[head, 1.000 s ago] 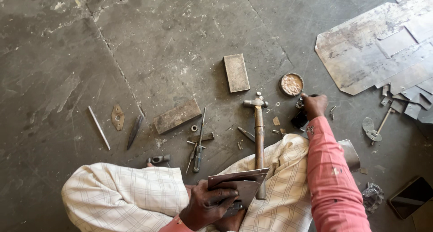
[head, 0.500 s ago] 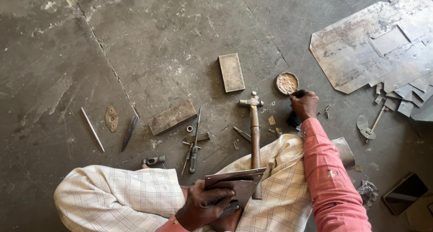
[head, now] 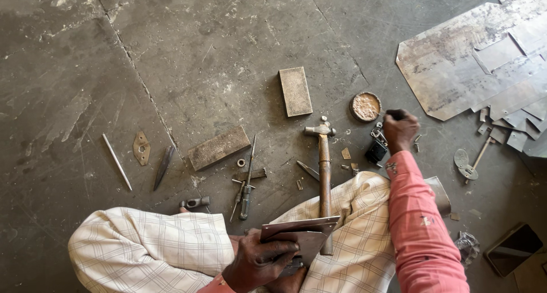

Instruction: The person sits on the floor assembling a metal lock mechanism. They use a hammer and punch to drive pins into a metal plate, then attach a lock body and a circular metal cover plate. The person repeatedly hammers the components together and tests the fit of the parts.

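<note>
Grey folded sheet-metal piece (head: 299, 236) held in my left hand (head: 259, 261) over my lap, long edge running left to right.
I see my left fingers gripping its lower left corner; my right hand (head: 400, 130) is closed into a fist on the concrete floor (head: 188, 53), beside a small black padlock (head: 376, 151) and below a round rusty tin (head: 366, 106); its hold I cannot tell.

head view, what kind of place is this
Probably a small metalworking workshop, with the work done seated on a bare concrete floor. A ball-peen hammer, cut sheet-metal offcuts and metal blocks lie about; the left hand holds a folded metal piece.
</note>
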